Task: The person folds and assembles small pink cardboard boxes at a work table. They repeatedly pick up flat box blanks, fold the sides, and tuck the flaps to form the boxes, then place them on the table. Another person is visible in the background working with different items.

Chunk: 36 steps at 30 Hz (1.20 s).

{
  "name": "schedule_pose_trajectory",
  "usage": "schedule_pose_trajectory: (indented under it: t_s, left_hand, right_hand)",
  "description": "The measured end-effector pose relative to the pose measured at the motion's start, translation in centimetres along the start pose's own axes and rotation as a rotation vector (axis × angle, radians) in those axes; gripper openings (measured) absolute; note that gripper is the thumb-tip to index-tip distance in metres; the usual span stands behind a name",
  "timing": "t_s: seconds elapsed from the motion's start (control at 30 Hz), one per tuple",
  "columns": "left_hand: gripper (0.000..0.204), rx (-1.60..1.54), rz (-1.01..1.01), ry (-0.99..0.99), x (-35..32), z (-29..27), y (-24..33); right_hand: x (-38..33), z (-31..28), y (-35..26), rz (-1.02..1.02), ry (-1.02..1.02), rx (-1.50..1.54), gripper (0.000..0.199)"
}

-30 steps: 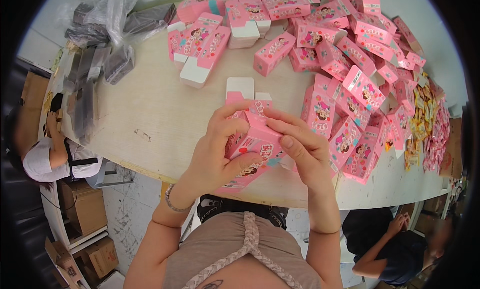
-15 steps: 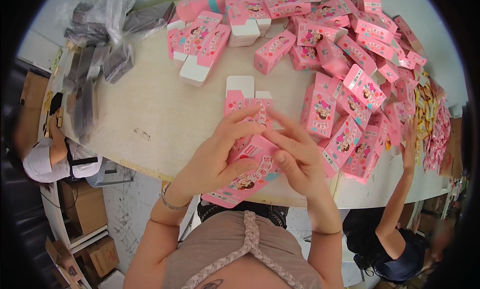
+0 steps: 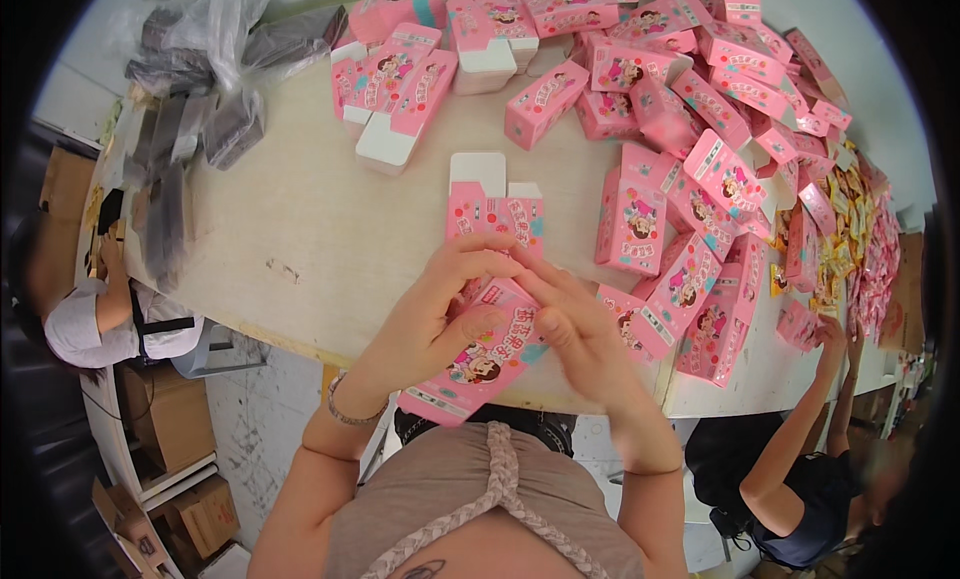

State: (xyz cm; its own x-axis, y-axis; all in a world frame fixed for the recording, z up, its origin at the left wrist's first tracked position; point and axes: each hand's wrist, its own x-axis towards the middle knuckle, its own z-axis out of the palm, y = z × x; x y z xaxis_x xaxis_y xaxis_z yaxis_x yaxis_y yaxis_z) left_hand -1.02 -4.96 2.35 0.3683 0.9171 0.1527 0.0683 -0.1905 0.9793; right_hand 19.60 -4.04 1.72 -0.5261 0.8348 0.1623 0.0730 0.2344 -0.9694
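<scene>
A pink printed carton (image 3: 478,367) is held at a tilt between my hands, close in front of my body at the table's near edge. My left hand (image 3: 440,314) wraps its left side, thumb lying across the printed face. On the upper right end, my right hand (image 3: 590,334) presses with its fingers, their tips meeting the left fingers over the top. That end is mostly hidden by the fingers. Just beyond lie flat unfolded pink cartons (image 3: 492,207) with white flaps.
A heap of pink boxes (image 3: 640,219) covers the right of the table, with small yellow packets (image 3: 850,229) and pink packets (image 3: 877,269) beyond. More flat cartons (image 3: 400,99) lie at the back. Dark plastic-wrapped packs (image 3: 235,129) sit far left. Co-workers are at both sides.
My right fingers have shifted left and down over the carton's end, closer to my left hand. On the right, the co-worker's hands have pulled a pink box from the heap toward the near edge.
</scene>
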Motion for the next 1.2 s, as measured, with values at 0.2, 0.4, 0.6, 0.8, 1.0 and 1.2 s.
schedule_pose_trajectory:
  t_s: [0.2, 0.4, 0.6, 0.8, 1.0, 1.2]
  left_hand:
    - [0.024, -0.032, -0.04, 0.03, -0.9, 0.0, -0.3]
    - [0.027, -0.018, 0.183, 0.413, 0.2, -0.5, -1.3]
    - [0.041, -0.021, 0.022, 0.577, 0.5, -2.8, -5.3]
    - [0.04, 0.172, -0.143, 0.494, 1.3, -0.7, -6.6]
    - [0.05, -0.508, -0.287, 0.643, 3.3, -0.5, -5.9]
    - [0.059, -0.486, -0.247, 0.494, 3.8, 0.0, -3.1]
  right_hand:
    - [0.2, 0.2, -0.5, -0.031, -0.055, -0.105, 0.05]
    - [3.2, -5.0, -0.5, 0.422, 0.164, 0.079, 0.059]
    - [4.3, -0.7, 7.6, 0.169, 0.301, -0.926, 0.058]
    - [4.9, 0.3, 5.3, 0.477, 0.247, -0.741, 0.045]
    - [2.5, 0.8, 0.9, 0.002, 0.05, -0.597, 0.026]
    - [2.3, 0.8, -1.1, -0.065, 0.027, -0.529, 0.063]
